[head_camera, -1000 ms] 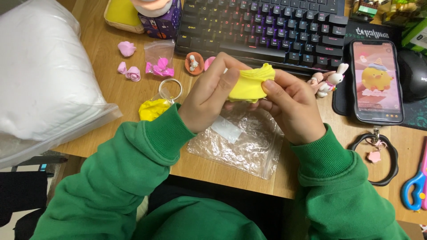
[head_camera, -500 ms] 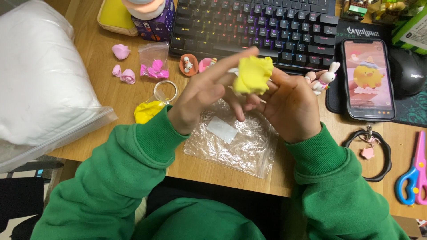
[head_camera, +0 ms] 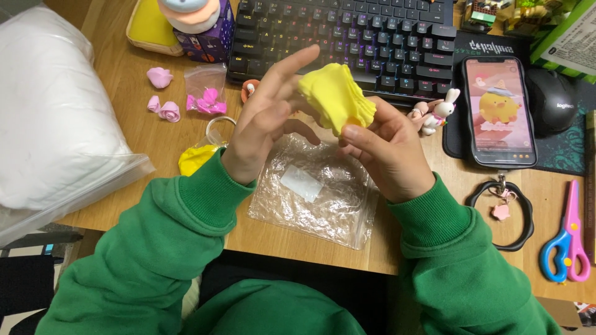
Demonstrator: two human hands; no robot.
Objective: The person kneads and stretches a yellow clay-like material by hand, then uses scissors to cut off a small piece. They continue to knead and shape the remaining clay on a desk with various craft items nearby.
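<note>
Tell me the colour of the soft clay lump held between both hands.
Bright yellow soft clay lump, clearest in the head view.

Place: a home desk used for hobby crafts.
Landmark: a backlit keyboard (head_camera: 347, 37) at the far edge of the wooden desk (head_camera: 155, 149).
Right of the keyboard: phone (head_camera: 498, 111), mouse (head_camera: 552, 101), child-style scissors (head_camera: 566, 242).
Left of the keyboard: small pink clay roses (head_camera: 162, 110).
</note>
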